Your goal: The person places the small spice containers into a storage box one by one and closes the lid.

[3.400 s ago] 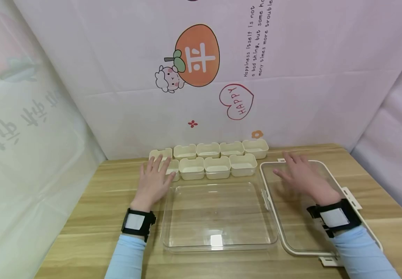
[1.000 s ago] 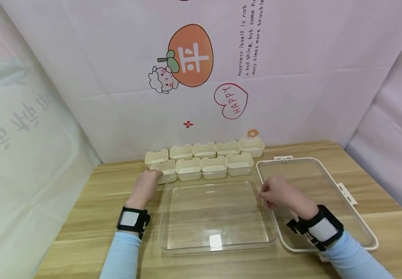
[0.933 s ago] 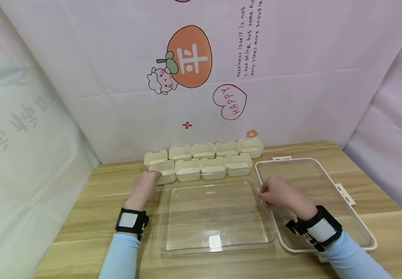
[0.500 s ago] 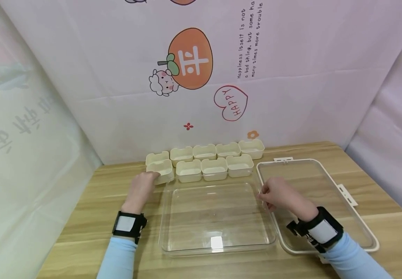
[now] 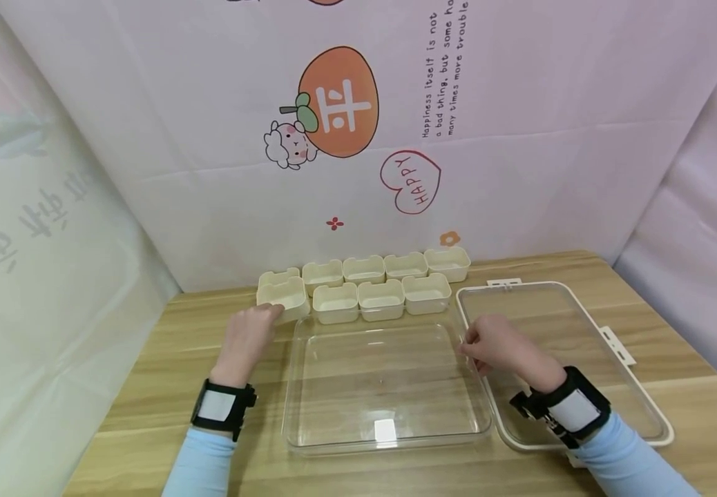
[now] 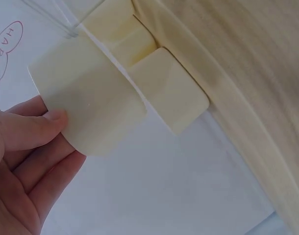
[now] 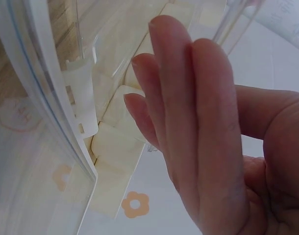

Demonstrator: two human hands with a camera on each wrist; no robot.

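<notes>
My left hand (image 5: 248,342) pinches a cream plastic bin (image 5: 284,297) by its near edge, thumb on one side and fingers on the other. The bin is raised a little and partly hides another bin behind it; in the left wrist view its smooth outer side (image 6: 90,93) shows. My right hand (image 5: 508,348) is at the right rim of a shallow clear box (image 5: 389,445), thumb and fingers about the rim. The right wrist view shows the fingers (image 7: 179,103) close together, with the thumb tip hidden.
Several more cream bins (image 5: 381,300) stand in two rows behind the clear box. To its right lies a clear lid (image 5: 572,304) with a pale frame and side latches (image 5: 617,345). A printed cloth (image 5: 520,172) hangs behind the wooden table (image 5: 147,386).
Both hands were spread open at first, the right over the lid. The right moved to the box rim. The left gripped the front-left bin, then lifted it slightly and shifted it left.
</notes>
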